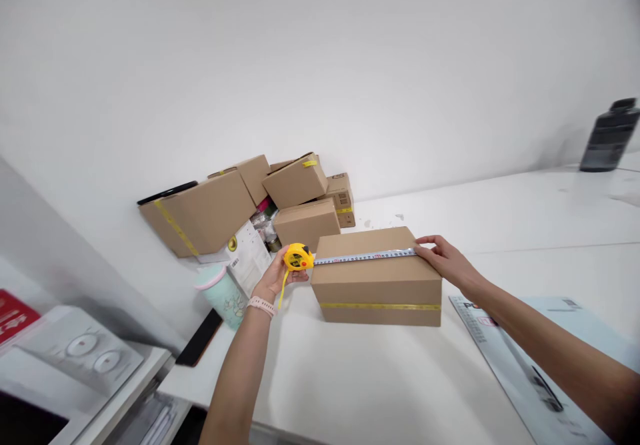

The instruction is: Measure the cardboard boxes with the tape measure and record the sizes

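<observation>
1. The white table [310,371] meets a white wall [350,85]; the cardboard box [375,291] sits on the table, taken here as the clock's centre.
2. At 9 o'clock, the left hand [280,275] has its fingers curled closed around the yellow tape measure [299,258].
3. At 3 o'clock, the right hand [445,265] has its fingertips nearly together on the metal strip [350,259], drawn across the box top.
4. Piled boxes [205,211]: 10 o'clock; bottle [610,138]: 2; packet [517,375]: 4; shelf [159,358]: 8.
</observation>
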### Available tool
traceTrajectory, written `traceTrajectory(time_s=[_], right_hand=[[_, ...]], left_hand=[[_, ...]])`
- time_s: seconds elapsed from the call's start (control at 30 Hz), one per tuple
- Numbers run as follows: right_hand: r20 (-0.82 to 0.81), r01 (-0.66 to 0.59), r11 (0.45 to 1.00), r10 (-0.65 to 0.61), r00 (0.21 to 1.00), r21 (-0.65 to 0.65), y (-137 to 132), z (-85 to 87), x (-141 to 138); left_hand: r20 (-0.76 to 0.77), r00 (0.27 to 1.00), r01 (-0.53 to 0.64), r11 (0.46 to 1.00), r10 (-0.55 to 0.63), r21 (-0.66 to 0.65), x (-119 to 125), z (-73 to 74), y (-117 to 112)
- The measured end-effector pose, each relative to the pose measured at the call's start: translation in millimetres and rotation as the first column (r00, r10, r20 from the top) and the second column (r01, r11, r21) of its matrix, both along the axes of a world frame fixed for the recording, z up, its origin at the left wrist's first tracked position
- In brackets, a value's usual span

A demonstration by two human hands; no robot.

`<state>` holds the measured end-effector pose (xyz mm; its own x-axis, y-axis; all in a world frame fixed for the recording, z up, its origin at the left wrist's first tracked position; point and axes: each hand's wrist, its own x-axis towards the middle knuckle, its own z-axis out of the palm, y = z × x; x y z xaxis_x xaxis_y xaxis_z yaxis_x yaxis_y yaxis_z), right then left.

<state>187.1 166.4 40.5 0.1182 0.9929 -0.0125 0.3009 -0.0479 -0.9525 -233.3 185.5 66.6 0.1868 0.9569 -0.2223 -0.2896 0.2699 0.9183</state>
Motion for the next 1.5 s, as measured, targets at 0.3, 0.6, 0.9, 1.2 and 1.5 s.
traceTrajectory(time_s=[0.3,0.6,0.9,1.2,1.5], right_hand=[[-0.041,0.055,0.998,-0.055,0.998,0.005,-8,3.7,-8],[-0.088,0.049,0.999,-0.049,0.995,-0.008,-9,4.6,-13],[-0.167,-0.027,0.990,0.050,0.985,0.140,7,25.7,8],[-0.142,-0.301,0.923,0.340,0.930,0.239,40,78.1,-41],[0.090,-0.219,0.968,0.209,0.974,0.123,109,59.9,-64]], left_hand=[[0.013,1.000,-0.002,0.998,0.001,0.065,-2,-11.0,24],[-0.011,1.000,-0.012,0.994,0.013,0.113,2,-12.8,27],[-0.002,1.000,0.007,0.940,-0.007,0.340,28,51.2,-22],[0.160,0.909,0.334,0.901,-0.386,0.276,125,-2.0,-144],[0.363,0.874,0.263,0.943,-0.323,0.205,157,-39.8,-123]])
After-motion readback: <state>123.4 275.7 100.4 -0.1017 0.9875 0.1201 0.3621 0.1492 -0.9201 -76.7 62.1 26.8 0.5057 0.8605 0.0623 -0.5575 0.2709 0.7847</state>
